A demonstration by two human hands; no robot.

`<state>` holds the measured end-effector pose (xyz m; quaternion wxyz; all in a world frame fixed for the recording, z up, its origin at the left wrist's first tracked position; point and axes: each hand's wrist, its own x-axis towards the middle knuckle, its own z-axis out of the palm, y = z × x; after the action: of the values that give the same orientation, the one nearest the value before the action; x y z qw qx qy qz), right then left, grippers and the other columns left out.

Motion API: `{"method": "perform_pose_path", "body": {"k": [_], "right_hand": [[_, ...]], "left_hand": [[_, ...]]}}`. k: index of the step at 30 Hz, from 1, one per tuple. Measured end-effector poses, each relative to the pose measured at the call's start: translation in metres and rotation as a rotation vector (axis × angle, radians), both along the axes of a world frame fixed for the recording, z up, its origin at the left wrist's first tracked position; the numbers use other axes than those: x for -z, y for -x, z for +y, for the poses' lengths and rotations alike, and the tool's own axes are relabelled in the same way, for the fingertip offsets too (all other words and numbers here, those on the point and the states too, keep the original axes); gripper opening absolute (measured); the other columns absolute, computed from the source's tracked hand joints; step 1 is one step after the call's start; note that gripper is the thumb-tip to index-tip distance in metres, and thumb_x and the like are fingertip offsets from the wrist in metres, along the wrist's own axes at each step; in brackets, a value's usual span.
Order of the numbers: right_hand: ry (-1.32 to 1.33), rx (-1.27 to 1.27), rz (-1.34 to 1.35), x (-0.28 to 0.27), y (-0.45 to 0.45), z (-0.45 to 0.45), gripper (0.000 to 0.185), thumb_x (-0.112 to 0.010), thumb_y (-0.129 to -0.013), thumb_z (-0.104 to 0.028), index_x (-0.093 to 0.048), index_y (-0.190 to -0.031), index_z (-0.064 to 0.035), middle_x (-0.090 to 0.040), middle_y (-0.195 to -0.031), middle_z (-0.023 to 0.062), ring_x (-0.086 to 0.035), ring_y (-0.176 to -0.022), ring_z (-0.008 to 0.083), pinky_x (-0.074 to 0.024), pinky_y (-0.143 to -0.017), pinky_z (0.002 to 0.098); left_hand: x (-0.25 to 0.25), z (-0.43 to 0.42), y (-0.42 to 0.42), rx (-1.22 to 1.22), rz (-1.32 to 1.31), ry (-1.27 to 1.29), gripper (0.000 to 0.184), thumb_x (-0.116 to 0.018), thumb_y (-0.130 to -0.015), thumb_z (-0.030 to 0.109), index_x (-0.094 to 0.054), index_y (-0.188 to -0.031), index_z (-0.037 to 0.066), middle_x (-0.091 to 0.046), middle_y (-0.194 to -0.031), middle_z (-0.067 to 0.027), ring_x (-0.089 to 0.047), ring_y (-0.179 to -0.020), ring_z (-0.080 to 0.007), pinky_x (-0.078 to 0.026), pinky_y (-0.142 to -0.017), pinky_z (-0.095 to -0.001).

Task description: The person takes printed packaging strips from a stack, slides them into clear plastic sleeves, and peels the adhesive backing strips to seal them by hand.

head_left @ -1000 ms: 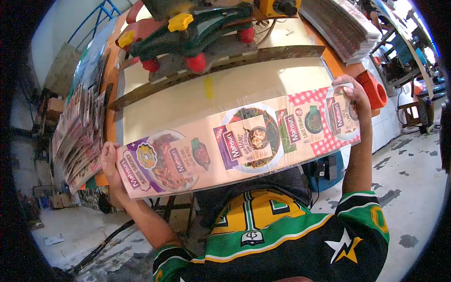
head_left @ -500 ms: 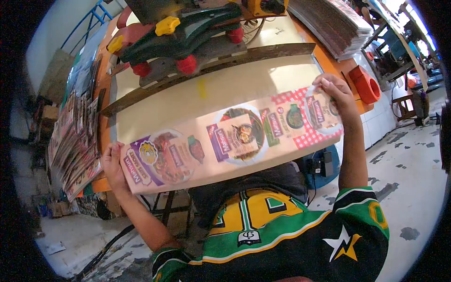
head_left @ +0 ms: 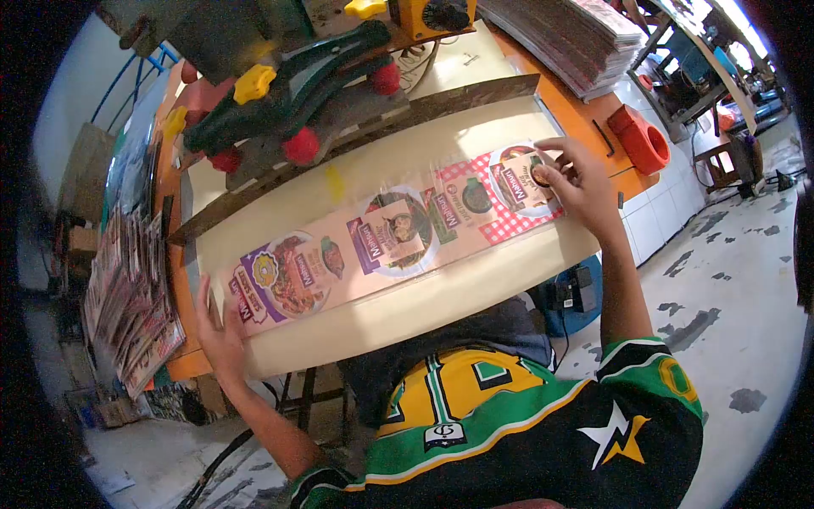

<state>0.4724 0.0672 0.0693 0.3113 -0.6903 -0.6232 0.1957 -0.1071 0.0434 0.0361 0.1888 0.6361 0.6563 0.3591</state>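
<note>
A long printed strip (head_left: 339, 254) with food pictures and a clear film lies slanted on the cream work surface (head_left: 407, 310), below the metal rail. At its lower left end is my left hand (head_left: 222, 339), fingers apart, beside and partly against the strip's edge. My right hand (head_left: 577, 182) pinches the upper right corner of the strip between thumb and fingers.
Beyond the metal rail (head_left: 475, 93) stands a dark green machine arm (head_left: 314, 85) with red and yellow knobs. An orange-red ring-shaped holder (head_left: 640, 140) sits at the right edge. Printed sheets are piled at left (head_left: 131, 297) and back right (head_left: 568, 38).
The strip has moved away from my body, off the near edge and onto the cream surface. Both hands moved with it, and my left fingers have spread.
</note>
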Motion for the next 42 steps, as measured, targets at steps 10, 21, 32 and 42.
{"method": "perform_pose_path", "body": {"k": [10, 21, 32, 42], "right_hand": [[-0.172, -0.202, -0.307, 0.021, 0.001, -0.028, 0.047, -0.070, -0.096, -0.028, -0.063, -0.138, -0.0086, -0.059, -0.148, 0.0149, -0.048, -0.144, 0.0368, -0.0345, -0.119, 0.0500], [-0.208, -0.181, -0.322, 0.028, 0.006, -0.034, 0.049, -0.062, -0.102, -0.034, -0.060, -0.143, -0.0085, -0.055, -0.151, 0.0161, -0.050, -0.141, 0.0350, -0.0322, -0.123, 0.0507], [-0.238, -0.245, -0.406, 0.032, -0.006, -0.034, 0.048, -0.060, -0.103, -0.030, -0.057, -0.147, -0.0104, -0.052, -0.155, 0.0143, -0.049, -0.141, 0.0356, -0.0350, -0.120, 0.0462], [-0.284, -0.232, -0.431, 0.045, -0.009, -0.031, 0.050, -0.058, -0.104, -0.035, -0.057, -0.148, -0.0117, -0.054, -0.153, 0.0161, -0.049, -0.141, 0.0357, -0.0343, -0.120, 0.0468]], "left_hand": [[0.007, -0.028, -0.010, 0.048, 0.326, 0.088, 0.057, -0.062, -0.103, 0.030, -0.051, -0.150, 0.000, -0.041, -0.161, -0.0274, -0.035, -0.153, -0.0387, -0.028, -0.123, -0.0457], [0.005, -0.035, -0.015, 0.057, 0.262, 0.066, 0.054, -0.061, -0.103, 0.024, -0.051, -0.149, -0.001, -0.041, -0.161, -0.0277, -0.035, -0.153, -0.0386, -0.029, -0.123, -0.0451], [0.012, -0.041, -0.017, 0.047, 0.230, 0.061, 0.055, -0.062, -0.103, 0.021, -0.049, -0.152, 0.000, -0.040, -0.161, -0.0273, -0.034, -0.154, -0.0369, -0.028, -0.124, -0.0432], [0.026, -0.046, -0.016, 0.052, 0.298, -0.032, 0.055, -0.061, -0.105, 0.029, -0.051, -0.150, 0.000, -0.043, -0.159, -0.0276, -0.038, -0.151, -0.0390, -0.029, -0.123, -0.0441]]}}
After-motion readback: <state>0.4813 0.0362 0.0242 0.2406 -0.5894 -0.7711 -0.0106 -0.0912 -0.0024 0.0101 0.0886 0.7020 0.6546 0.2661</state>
